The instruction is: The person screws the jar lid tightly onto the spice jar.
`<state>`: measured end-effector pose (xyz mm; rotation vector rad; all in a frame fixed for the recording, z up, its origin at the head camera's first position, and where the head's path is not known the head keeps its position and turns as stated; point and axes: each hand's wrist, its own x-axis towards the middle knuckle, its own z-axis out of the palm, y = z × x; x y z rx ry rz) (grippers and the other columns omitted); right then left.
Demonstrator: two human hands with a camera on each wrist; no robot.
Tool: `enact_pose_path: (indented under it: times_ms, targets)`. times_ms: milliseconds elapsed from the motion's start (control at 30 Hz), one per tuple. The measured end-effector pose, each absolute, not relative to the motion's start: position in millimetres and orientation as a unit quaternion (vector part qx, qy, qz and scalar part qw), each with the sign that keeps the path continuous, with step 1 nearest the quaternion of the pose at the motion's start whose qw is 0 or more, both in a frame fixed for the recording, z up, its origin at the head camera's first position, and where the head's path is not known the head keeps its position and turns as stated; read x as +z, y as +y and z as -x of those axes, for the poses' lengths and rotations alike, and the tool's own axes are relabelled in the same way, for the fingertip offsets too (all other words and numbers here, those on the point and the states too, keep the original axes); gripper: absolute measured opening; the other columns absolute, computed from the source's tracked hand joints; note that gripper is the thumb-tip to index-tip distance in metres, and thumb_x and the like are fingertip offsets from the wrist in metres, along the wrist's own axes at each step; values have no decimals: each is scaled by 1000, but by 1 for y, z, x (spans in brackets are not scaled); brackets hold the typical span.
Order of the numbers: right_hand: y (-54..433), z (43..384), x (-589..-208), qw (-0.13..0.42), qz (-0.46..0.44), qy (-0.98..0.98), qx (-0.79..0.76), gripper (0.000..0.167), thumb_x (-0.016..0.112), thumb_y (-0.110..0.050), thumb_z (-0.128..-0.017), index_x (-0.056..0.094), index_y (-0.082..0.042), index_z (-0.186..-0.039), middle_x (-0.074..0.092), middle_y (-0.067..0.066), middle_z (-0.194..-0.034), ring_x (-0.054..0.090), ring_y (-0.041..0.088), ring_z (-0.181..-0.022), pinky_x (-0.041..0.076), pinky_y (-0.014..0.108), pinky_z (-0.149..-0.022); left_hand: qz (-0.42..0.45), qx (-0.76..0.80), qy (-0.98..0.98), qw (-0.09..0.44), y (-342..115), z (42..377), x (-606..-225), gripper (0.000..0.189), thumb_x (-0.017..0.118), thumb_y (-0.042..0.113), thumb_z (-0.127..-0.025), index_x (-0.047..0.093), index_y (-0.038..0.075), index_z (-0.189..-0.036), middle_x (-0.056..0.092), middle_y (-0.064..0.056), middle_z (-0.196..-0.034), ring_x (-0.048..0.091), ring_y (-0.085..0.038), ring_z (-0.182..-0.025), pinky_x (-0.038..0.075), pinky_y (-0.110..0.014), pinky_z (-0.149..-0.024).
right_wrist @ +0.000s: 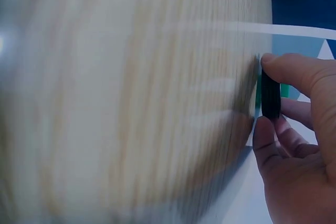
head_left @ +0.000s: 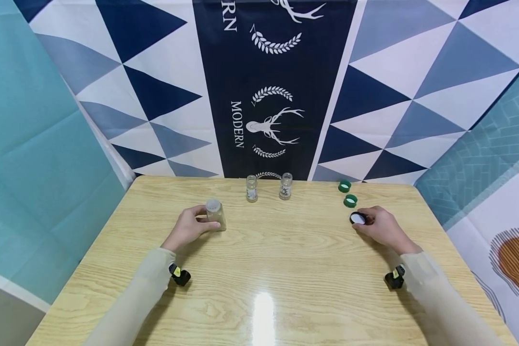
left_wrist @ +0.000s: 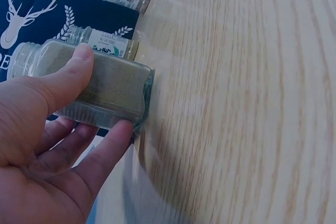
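My left hand (head_left: 193, 226) grips a squarish glass jar (head_left: 216, 217) filled with greyish-brown powder, thumb on one side and fingers on the other. In the left wrist view the jar (left_wrist: 100, 85) shows a bare threaded neck, and its base is close to the tabletop. Over on the right, my right hand (head_left: 380, 226) pinches a black round lid (head_left: 358, 218) by its edge, its white inner side facing up. The right wrist view has this lid (right_wrist: 271, 92) edge-on between thumb and fingers, near the table surface.
Two small labelled glass jars, one on the left (head_left: 252, 188) and one on the right (head_left: 286, 186), stand uncapped at the table's back edge. Two green lids, a far one (head_left: 344, 186) and a near one (head_left: 351, 200), lie beyond the right hand. A patterned cloth (head_left: 268, 72) hangs behind the table.
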<state>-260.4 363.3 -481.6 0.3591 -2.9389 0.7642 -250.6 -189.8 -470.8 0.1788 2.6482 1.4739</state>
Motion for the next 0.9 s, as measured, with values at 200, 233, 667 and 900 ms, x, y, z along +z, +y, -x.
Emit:
enact_pose_path:
  times_ms: [200, 233, 667, 900]
  targets:
    - [359, 255, -480, 41, -113, -959, 258, 53, 81, -21, -89, 65, 10, -129, 64, 25, -107, 64, 31, -92, 53, 35, -74, -58, 485, 871, 54, -189, 249, -472, 62, 86, 27, -86, 61, 6, -140, 65, -17, -137, 67, -37, -121, 59, -45, -97]
    - [359, 254, -479, 40, -110, -959, 260, 53, 81, -21, -90, 65, 9, -130, 64, 25, -108, 64, 32, -93, 54, 36, -75, -58, 486, 870, 55, -189, 249, -472, 62, 86, 27, -86, 61, 6, -140, 65, -17, -137, 67, -37, -121, 59, -45, -97]
    - [351, 246, -470, 34, -99, -956, 272, 55, 79, -26, -92, 63, 7, -133, 63, 24, -115, 65, 31, -95, 53, 29, -73, -62, 490, 868, 55, -185, 244, -470, 60, 86, 26, -86, 62, 8, -138, 66, -15, -134, 67, -36, -121, 60, -44, -96]
    - [349, 242, -471, 34, -90, -953, 288, 56, 78, -28, -93, 62, 5, -136, 61, 24, -118, 66, 35, -98, 55, 30, -76, -61, 491, 867, 57, -182, 241, -469, 60, 86, 25, -87, 62, 5, -138, 65, -17, -135, 67, -36, -120, 60, -44, -95]
